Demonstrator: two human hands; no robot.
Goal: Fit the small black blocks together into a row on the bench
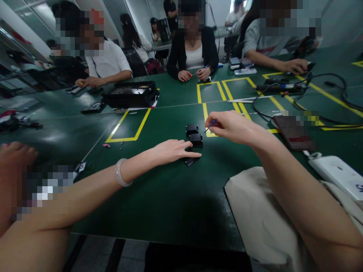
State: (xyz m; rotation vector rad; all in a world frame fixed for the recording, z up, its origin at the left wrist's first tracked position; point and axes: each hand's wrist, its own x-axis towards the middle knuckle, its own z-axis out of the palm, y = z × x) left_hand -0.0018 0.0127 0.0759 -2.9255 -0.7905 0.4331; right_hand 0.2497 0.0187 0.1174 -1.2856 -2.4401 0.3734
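My right hand (pixel 225 124) pinches a small screwdriver (pixel 213 123) with a purple handle. Its thin shaft points down and left, its tip close to the right side of a small black box (pixel 196 139). My left hand (pixel 171 150), with a pale bracelet at the wrist, reaches in from the left and steadies that box at its near side between two fingers. Directly behind stands a second black box (pixel 192 130) of similar shape. A flat dark piece (pixel 191 161) lies under and in front of my left fingers, partly hidden.
Yellow tape (pixel 121 140) marks rectangles on the green table (pixel 159 204). A black tray (pixel 132 94) stands at back left. To the right are cables (pixel 255 107), a brown case (pixel 293 132), a white power strip (pixel 334 173) and beige cloth (pixel 255 204). Several people sit around.
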